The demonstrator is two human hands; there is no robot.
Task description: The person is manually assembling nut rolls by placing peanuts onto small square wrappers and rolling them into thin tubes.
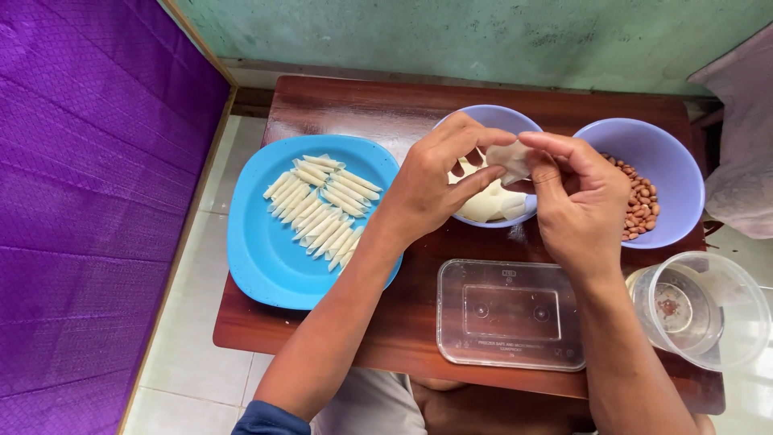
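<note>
At the left of the frame a blue plate (266,258) sits on the small wooden table (338,338), carrying a neat cluster of rolled white wrappers (318,205) — thin, pointed sticks laid side by side. Just right of it the left hand (431,181) rises over the middle lilac bowl (491,121), its thumb and forefinger closed narrow on a small pale dough wrapper (509,157). The right hand (576,205) meets it from the other side, fingertips pinched on the same piece, so the wrapper hangs between both hands above the bowl, where more white sheets (491,205) lie stacked.

To roll this one well, it likely pays to keep the pinch light and even — the sheet looks thin and would probably tear under a hard tug — and to turn it tightly from one corner so it matches those on the plate.

Lower centre lies a clear plastic lid (511,314); right of the hands a second lilac bowl (668,153) holds peanuts (638,205), and a clear round tub (708,310) stands at the lower right.
</note>
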